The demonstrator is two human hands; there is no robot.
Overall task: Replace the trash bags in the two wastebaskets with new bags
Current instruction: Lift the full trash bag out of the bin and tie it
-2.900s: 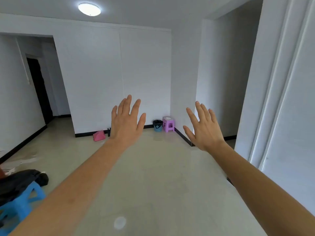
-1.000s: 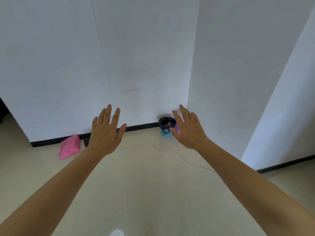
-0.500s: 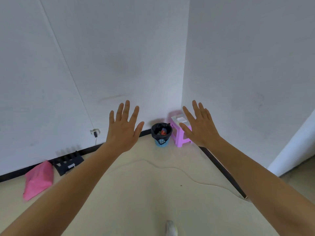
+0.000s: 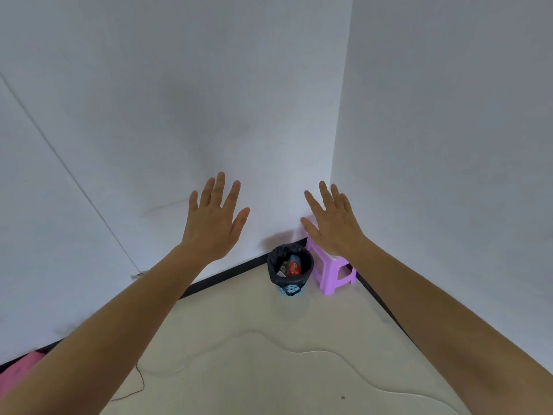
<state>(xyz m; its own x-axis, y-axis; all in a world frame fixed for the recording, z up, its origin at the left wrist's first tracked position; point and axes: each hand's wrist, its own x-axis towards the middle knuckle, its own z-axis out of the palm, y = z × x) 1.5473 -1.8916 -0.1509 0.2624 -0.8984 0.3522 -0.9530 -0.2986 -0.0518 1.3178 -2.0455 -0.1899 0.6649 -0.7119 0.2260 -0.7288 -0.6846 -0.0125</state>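
Head view: the corner has drawn much closer than half a second ago, and the bin (image 4: 289, 272) now sits larger, on the floor (image 4: 269, 348) between the raised arms, touching the purple stool (image 4: 333, 275). Black bag (image 4: 273, 266) still lines it, rubbish inside. Left hand (image 4: 214, 223) and right hand (image 4: 333, 224) spread wide, empty. Approach nearly done; likely next, crouch and lift the old bag. No second bin or new bags seen.

- Floor (image 4: 269, 339): pale, glossy, bounded by dark skirting.
- Wastebasket (image 4: 289, 272): blue, black-lined, standing in the corner.
- Stool (image 4: 332, 274): purple, just beside the wastebasket.
- Thin cord (image 4: 299, 351): trailing across the floor.
- Pink object (image 4: 18, 371): at left edge.
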